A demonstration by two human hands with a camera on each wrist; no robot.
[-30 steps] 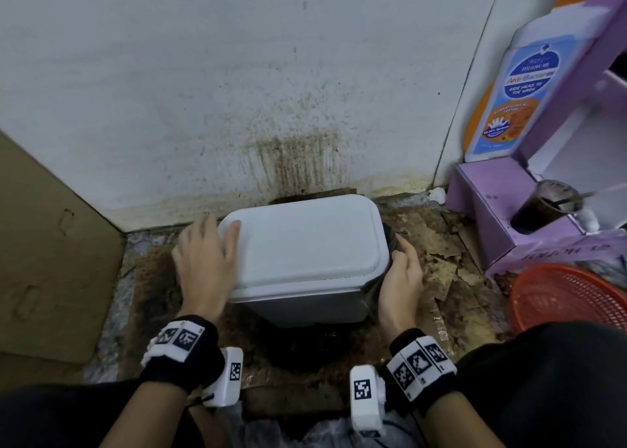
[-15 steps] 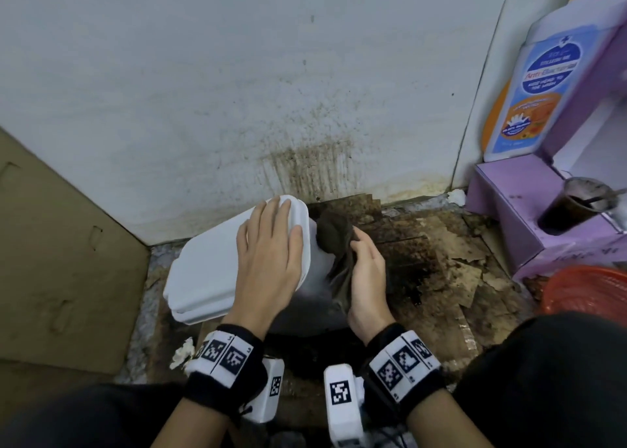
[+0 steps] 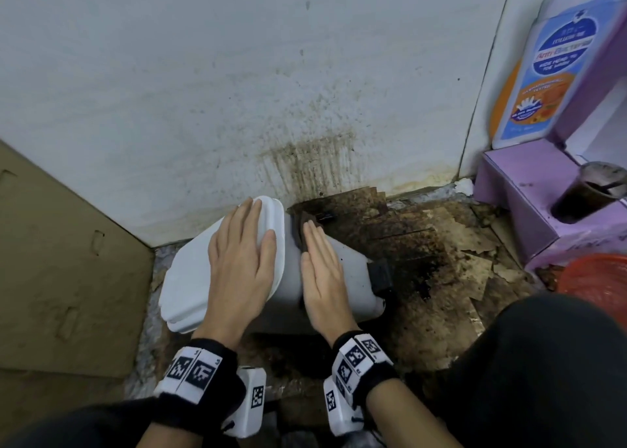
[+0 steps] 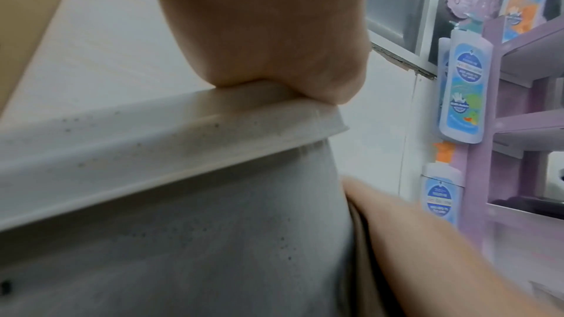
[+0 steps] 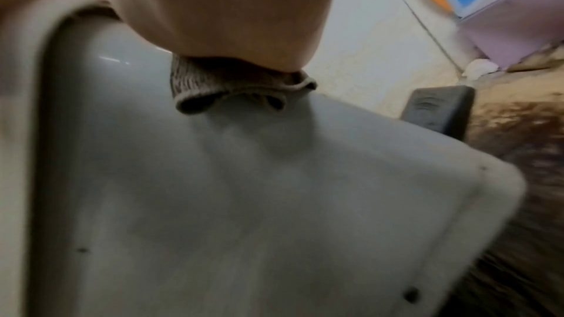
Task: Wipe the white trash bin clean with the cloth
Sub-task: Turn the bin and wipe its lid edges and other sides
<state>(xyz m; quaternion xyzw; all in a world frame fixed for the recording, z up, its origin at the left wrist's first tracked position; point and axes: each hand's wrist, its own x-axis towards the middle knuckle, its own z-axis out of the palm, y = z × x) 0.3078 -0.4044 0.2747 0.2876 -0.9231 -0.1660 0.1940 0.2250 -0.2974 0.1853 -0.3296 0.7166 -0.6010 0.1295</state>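
The white trash bin (image 3: 339, 271) lay tipped on the stained floor (image 3: 441, 261). My left hand (image 3: 237, 264) rested flat on its lid (image 3: 190, 278), while my flat right hand (image 3: 322, 271) pressed the brown cloth (image 5: 232, 88) against its side.

A stained wall (image 3: 237, 74) at twelve o'clock; a purple shelf (image 3: 529, 210) with a dark cup (image 3: 590, 193) at three o'clock; a cardboard sheet (image 3: 61, 278) at nine o'clock.
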